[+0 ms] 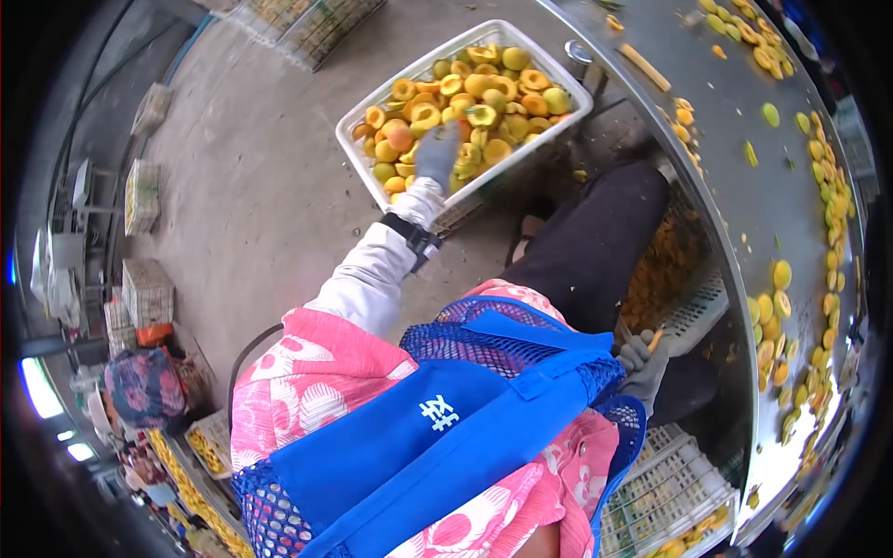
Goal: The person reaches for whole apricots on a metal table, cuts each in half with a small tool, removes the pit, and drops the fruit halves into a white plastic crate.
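Observation:
My left hand, in a grey glove, reaches into a white plastic crate heaped with yellow-orange stone fruit, many of them halved and pitted. Its fingers are at the fruit and slightly blurred, so their grip does not show clearly. Lower right, by my hip and the table edge, my right hand is closed in a grey glove. From its fingers sticks out a slim orange-brown piece, perhaps a handle; the rest of it is hidden.
A metal table on the right carries scattered fruit halves and a wooden stick. Beneath it are orange-brown scraps and a slatted crate. More crates stand at left, near a person in a patterned hat.

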The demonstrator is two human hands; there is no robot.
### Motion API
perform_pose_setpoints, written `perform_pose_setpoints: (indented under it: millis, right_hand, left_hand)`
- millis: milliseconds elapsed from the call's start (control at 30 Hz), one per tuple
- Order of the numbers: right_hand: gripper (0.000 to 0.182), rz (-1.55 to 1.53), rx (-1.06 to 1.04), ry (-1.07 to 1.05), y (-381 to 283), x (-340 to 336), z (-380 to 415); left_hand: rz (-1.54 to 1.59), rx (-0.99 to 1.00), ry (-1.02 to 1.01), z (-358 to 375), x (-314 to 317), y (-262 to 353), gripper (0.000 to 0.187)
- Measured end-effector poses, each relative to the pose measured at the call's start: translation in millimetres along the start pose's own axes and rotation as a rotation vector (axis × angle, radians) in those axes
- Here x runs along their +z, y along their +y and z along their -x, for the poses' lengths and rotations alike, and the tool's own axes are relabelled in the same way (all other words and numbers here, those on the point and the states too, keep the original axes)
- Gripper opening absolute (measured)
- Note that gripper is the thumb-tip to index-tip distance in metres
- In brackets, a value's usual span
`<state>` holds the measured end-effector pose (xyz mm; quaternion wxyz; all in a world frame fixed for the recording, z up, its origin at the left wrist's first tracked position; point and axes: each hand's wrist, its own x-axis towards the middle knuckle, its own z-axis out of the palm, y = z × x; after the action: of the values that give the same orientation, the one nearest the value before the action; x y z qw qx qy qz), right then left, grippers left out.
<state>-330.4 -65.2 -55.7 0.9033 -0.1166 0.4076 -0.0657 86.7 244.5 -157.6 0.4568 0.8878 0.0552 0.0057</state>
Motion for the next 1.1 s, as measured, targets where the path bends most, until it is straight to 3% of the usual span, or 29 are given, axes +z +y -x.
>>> perform_pose_setpoints:
  millis: [33,100,133,200,233,300,333,367,400,433,467,500,600,667,700,767,833,900,933,1000,1033,1067,1100]
  right_hand:
    - [0.045,0.023,0.000,0.080,3,4,1]
    - [0.045,0.018,0.027,0.053,5,0,-6]
    - [0.044,-0.002,0.045,0.029,4,-2,-8]
    - [0.045,0.005,0.042,0.010,6,15,-8]
    - [0.047,0.041,0.028,0.052,8,32,-5]
    - [0.047,0.116,-0.021,0.057,9,39,-5]
    - [0.047,0.098,-0.026,0.039,13,41,-5]
    - [0.048,-0.164,0.145,-0.310,15,25,-17]
    - [0.048,-0.040,0.089,-0.272,12,3,-21]
    - [0.049,0.029,0.014,-0.212,15,11,-14]
    - [0.052,0.118,-0.085,-0.049,19,28,-2]
    - [0.055,0.137,-0.085,0.042,16,43,9]
    - [0.058,0.111,-0.111,0.102,9,41,21]
    - [0.057,0.081,-0.188,0.105,8,40,35]
    - [0.054,0.082,-0.225,0.129,7,43,43]
    - [0.054,0.101,-0.292,0.158,6,38,53]
    - [0.054,0.116,-0.350,0.096,3,19,63]
    - [0.056,0.105,-0.416,0.057,2,6,72]
    - [0.058,0.076,-0.413,0.080,-1,1,75]
    - [0.057,0.070,-0.441,0.117,-4,-1,83]
    - [0.057,0.080,-0.462,0.149,-8,-4,84]
    - [0.057,0.072,-0.459,0.147,-15,-6,83]
    - [0.055,0.073,-0.522,0.124,-22,-8,82]
  left_hand:
    - [-0.230,-0.106,0.171,1,-38,19,0.055]
    - [-0.421,0.070,0.429,-21,-76,-13,0.055]
    - [-0.561,0.031,0.417,-31,-88,-26,0.059]
    - [-0.560,-0.036,0.378,-61,-92,-79,0.057]
    - [-0.551,-0.024,0.369,-65,-96,-74,0.057]
    - [-0.732,-0.096,0.081,-63,-98,-49,0.056]
    - [-0.657,-0.029,0.118,-61,-90,-36,0.053]
    - [-0.704,0.169,0.163,-72,-70,-43,0.055]
    - [-0.659,0.227,0.097,-101,-40,-62,0.051]
    - [-0.351,0.351,0.120,-68,-23,6,0.044]
    - [-0.428,0.661,0.014,-87,14,7,0.036]
    - [-0.170,0.450,-0.147,-25,21,103,0.034]
    - [0.030,0.681,-0.494,89,85,239,0.031]
    - [0.179,0.898,-0.798,147,143,282,0.029]
    - [0.023,1.058,-0.898,178,157,314,0.028]
    - [0.086,1.200,-1.042,238,201,360,0.026]
    - [-0.055,1.405,-1.039,281,258,399,0.037]
    - [-0.156,1.604,-0.874,316,308,429,0.050]
    - [-0.158,1.619,-0.882,328,335,440,0.050]
    - [-0.531,1.690,-0.752,339,385,450,0.066]
    - [-0.632,1.727,-0.705,343,393,454,0.063]
    - [-0.640,1.731,-0.709,344,401,460,0.063]
    - [-0.744,1.639,-0.853,344,396,471,0.059]
